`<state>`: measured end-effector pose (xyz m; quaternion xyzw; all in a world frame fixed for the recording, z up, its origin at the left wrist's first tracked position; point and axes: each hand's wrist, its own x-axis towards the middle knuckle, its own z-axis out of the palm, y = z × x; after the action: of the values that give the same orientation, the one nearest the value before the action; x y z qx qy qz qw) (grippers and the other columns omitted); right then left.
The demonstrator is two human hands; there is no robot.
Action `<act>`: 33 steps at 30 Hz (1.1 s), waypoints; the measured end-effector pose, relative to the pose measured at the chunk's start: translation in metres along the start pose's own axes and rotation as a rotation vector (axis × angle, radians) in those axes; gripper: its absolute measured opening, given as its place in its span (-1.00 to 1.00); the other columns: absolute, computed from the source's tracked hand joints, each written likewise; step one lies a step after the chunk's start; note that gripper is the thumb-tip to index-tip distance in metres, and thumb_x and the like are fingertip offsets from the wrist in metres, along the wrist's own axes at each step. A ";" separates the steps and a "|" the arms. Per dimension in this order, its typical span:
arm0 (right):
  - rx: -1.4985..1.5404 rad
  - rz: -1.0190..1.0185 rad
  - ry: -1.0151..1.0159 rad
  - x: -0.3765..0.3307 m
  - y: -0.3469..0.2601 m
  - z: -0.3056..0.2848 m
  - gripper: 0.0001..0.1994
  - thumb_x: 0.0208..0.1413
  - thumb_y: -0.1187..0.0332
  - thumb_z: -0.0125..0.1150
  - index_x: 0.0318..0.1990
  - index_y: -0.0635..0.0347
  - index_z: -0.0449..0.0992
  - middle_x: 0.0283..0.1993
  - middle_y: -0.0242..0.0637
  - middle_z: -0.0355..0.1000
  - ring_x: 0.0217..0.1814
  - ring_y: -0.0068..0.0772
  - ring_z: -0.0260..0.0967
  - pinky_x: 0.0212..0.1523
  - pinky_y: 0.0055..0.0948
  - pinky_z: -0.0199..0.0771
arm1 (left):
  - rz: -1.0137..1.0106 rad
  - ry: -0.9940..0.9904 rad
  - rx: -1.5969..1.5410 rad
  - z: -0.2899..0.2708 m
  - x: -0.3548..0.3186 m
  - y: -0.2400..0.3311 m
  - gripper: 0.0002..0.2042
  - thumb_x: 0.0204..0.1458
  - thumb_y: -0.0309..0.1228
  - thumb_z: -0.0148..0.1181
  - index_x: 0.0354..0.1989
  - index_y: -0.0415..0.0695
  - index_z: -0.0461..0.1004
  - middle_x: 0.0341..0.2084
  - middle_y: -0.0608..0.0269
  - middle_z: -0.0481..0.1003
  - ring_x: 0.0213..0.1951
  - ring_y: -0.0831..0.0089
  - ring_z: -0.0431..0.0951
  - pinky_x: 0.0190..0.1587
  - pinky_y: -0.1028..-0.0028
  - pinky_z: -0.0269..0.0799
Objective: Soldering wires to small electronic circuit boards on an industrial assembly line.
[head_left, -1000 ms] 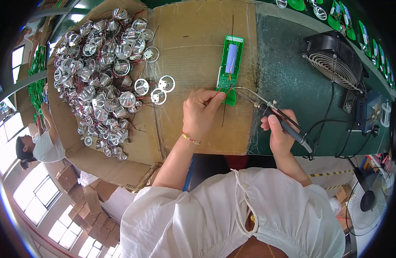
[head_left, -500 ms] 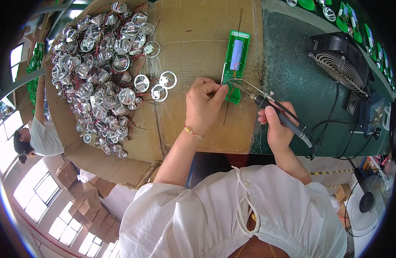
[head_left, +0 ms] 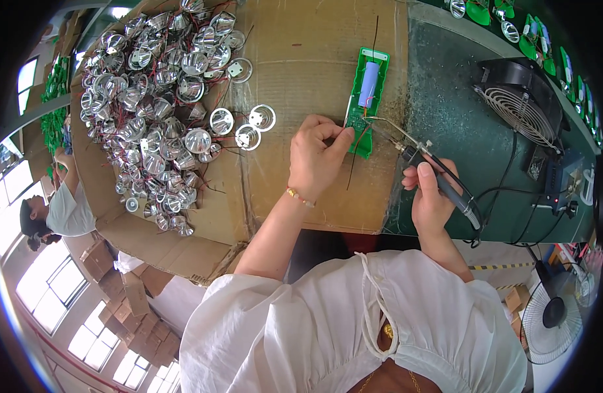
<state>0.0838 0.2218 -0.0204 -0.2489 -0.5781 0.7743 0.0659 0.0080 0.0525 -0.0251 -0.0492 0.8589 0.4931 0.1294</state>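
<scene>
Pinching a thin wire at the lower end of the green circuit board, the left hand has its fingers closed tight on the strand, thumb and forefinger tip to tip just beside the board's edge. The board lies flat on a sheet of brown cardboard on the tabletop, with a pale blue cylindrical battery seated in its upper half. The right hand is wrapped around the dark handle of a soldering iron, fingers clenched on it, the metal tip reaching in to the board's lower part close to the pinched wire.

The board looks light and stiff (it would likely skate on the cardboard if nudged), so it is best held by its long edges, away from the soldered end; the wire is thin and limp and probably needs a firm pinch near its end. The iron's tip should be treated as hot and kept clear of the fingers.

To the left sits a big heap of shiny silver reflector cups with red leads, a few lying loose near the left hand. To the right stand a small black fan and the iron's cable, which trails toward a box at the tabletop's edge. Another person is below at far left.
</scene>
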 end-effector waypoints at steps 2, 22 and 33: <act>-0.020 -0.012 -0.005 0.000 0.000 -0.001 -0.82 -0.03 0.42 0.10 -0.33 0.35 0.31 -0.55 -0.16 0.39 -0.62 -0.52 0.32 -0.58 -0.62 0.36 | -0.015 0.001 0.000 0.000 -0.001 0.000 -0.87 -0.18 -0.40 0.17 -0.59 -0.22 0.50 -0.54 0.23 0.37 -0.62 0.48 0.34 -0.56 0.53 0.22; -0.040 -0.051 -0.006 -0.002 -0.005 0.003 -0.83 -0.02 0.43 0.09 -0.33 0.36 0.31 -0.52 -0.14 0.39 -0.60 -0.50 0.33 -0.56 -0.59 0.37 | -0.024 0.013 -0.016 0.000 0.000 0.001 -0.86 -0.18 -0.39 0.17 -0.58 -0.22 0.51 -0.54 0.23 0.38 -0.59 0.46 0.36 -0.54 0.51 0.24; 0.041 0.023 0.006 -0.001 0.000 -0.007 -0.83 -0.04 0.43 0.10 -0.33 0.34 0.31 -0.53 -0.15 0.39 -0.62 -0.50 0.32 -0.60 -0.61 0.33 | 0.066 0.050 0.025 0.003 -0.006 -0.002 -0.85 -0.15 -0.38 0.16 -0.54 -0.22 0.50 -0.52 0.21 0.37 -0.55 0.41 0.37 -0.52 0.49 0.25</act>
<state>0.0883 0.2273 -0.0216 -0.2566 -0.5591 0.7858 0.0637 0.0151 0.0540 -0.0263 -0.0313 0.8691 0.4850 0.0921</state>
